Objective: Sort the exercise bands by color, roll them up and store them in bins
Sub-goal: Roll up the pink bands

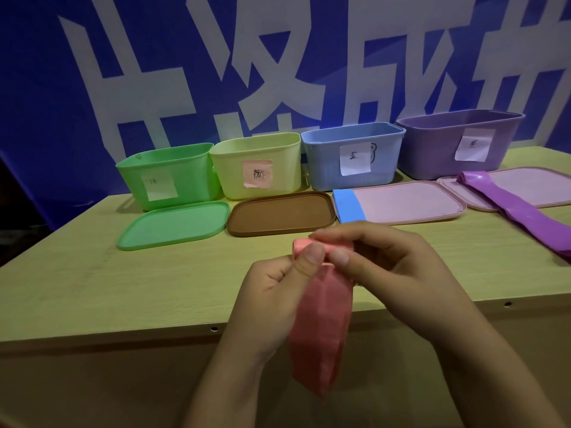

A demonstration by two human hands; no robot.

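Pink flat elastic exercise band (321,319): held above the near edge of the pale wooden table (92,279), its top end rolled into a small coil, the rest hanging down. Left hand (272,291): thumb and curled fingers pinch the coil from the left. Right hand (386,267): thumb and fingers pinch the coil from the right.

Far row, left to right: green plastic bin (168,176), pale yellow plastic bin (258,165) with pink label, light blue plastic bin (352,156), purple plastic bin (457,142).

Before the bins: green plastic lid (174,225); brown plastic lid (281,214); pink plastic lid (408,200) bearing a folded blue band (349,205) at its left end; second pink lid (525,183), with purple bands (519,208) lying across it onto the table.
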